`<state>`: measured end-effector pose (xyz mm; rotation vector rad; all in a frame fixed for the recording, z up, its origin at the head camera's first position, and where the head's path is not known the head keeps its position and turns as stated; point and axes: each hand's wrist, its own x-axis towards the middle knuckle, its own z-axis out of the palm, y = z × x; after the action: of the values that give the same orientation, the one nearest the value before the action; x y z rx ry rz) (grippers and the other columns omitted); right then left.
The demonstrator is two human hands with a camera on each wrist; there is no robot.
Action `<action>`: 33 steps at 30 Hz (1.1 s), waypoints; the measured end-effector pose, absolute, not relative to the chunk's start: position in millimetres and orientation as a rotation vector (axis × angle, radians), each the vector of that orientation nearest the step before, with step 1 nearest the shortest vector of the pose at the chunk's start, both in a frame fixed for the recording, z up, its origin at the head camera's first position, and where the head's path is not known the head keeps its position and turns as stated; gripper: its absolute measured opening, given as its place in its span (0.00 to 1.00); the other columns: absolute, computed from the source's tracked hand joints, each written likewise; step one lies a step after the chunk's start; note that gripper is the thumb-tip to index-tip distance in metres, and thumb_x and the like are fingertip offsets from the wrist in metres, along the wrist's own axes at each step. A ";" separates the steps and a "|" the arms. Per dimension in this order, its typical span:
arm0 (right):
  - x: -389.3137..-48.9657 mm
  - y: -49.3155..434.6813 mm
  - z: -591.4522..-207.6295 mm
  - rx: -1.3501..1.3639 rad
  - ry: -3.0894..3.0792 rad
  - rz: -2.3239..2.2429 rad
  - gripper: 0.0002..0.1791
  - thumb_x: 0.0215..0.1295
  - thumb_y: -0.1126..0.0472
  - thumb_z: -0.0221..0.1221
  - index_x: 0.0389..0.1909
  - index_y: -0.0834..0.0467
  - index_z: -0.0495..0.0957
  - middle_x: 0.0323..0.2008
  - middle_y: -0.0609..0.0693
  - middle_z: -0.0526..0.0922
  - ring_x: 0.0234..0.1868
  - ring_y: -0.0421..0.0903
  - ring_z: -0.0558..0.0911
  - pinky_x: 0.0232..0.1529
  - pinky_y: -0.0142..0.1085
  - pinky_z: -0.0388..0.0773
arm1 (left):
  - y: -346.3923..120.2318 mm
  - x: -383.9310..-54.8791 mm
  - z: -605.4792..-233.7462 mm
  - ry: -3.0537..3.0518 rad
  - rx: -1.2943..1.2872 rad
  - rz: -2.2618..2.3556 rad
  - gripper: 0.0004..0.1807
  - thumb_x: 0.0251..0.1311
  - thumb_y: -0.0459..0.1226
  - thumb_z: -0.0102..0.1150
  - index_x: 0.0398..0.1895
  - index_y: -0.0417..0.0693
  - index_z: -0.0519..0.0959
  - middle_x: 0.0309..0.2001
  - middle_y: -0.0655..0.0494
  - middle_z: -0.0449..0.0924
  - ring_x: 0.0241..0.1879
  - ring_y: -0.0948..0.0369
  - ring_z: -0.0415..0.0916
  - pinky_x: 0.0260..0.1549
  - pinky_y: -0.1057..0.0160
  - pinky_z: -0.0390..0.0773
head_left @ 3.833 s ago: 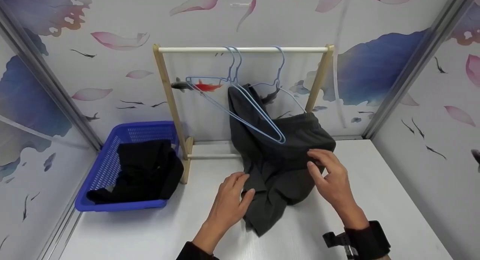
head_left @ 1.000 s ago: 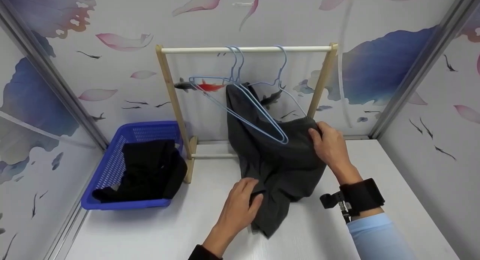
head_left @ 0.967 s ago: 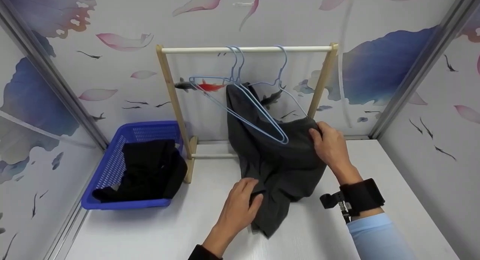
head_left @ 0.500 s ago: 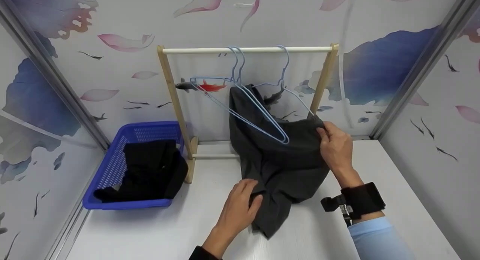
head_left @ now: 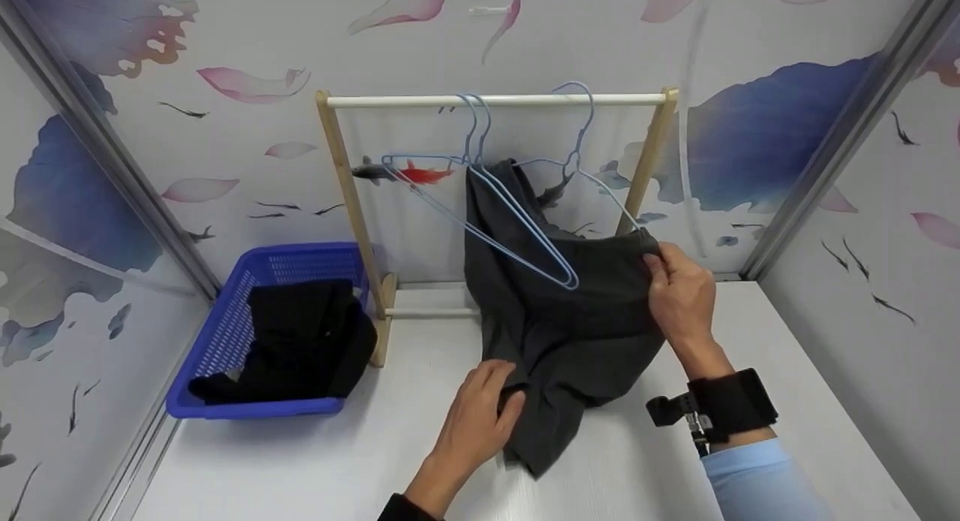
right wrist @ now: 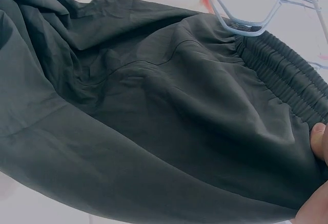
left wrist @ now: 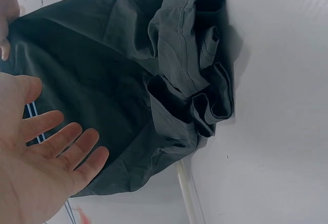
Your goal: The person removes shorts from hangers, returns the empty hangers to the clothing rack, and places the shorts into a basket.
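Note:
Dark grey elastic-waist trousers (head_left: 592,311) hang from the right-hand blue hanger (head_left: 583,142), their lower part bunched on the table. My right hand (head_left: 681,292) pinches the right end of the waistband, beside the hanger's lower corner. In the right wrist view, the gathered waistband (right wrist: 287,78) runs up from thumb and fingers. The hanger's hook rises slightly above the rail; whether it still touches is unclear. My left hand (head_left: 476,412) stays by the trouser legs with fingers relaxed. In the left wrist view, that hand (left wrist: 46,157) holds nothing, palm showing, beside the trousers (left wrist: 97,60).
Two blue hangers (head_left: 517,224) hang together on the white rail (head_left: 397,101) of a wooden-sided rack (head_left: 341,183), in front of the trousers. At left, a blue basket (head_left: 255,411) holds black clothing (head_left: 300,341). Patterned walls surround the white table (head_left: 420,401).
My right hand went from apart from the trousers to gripping the waistband, then shifted right. The waistband is drawn rightward, and the right-hand hanger moved right, its hook rising. My left hand barely moved.

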<state>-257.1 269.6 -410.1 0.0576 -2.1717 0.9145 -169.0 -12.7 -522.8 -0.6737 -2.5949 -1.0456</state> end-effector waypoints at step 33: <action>-245.8 276.3 -429.8 0.071 -2.112 0.898 0.06 0.70 0.67 0.64 0.39 0.68 0.83 0.33 0.64 0.87 0.33 0.63 0.85 0.36 0.50 0.72 | -17.8 -167.7 -526.2 -2.585 -0.674 -1.069 0.21 0.77 0.42 0.55 0.65 0.40 0.76 0.61 0.48 0.76 0.60 0.53 0.76 0.60 0.51 0.77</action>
<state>-245.8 276.3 -429.8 0.0714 -2.1121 0.8977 -167.7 -17.8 -526.2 -0.6743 -2.5854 -1.0690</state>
